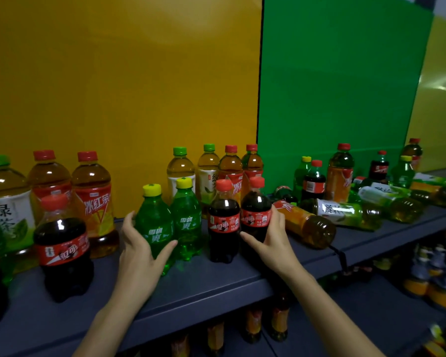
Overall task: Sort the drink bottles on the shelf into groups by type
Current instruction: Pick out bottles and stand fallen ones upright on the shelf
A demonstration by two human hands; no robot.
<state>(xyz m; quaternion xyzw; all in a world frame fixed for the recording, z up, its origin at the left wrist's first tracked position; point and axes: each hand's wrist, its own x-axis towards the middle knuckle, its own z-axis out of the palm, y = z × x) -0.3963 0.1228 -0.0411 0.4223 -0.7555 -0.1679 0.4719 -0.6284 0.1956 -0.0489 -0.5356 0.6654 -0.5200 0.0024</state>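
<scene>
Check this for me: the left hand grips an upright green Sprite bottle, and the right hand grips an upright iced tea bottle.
Not quite. The right hand grips an upright red-capped cola bottle, not iced tea; the head view shows its dark contents and red cola label. The left hand does grip the upright green Sprite bottle.

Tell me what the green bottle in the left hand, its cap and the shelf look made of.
The green bottle looks like clear tinted plastic, glossy: light passes through and highlights glint. Its cap looks opaque yellow plastic. The shelf is probably painted metal, matte blue-grey with a thin folded edge, though unconfirmed.
</scene>
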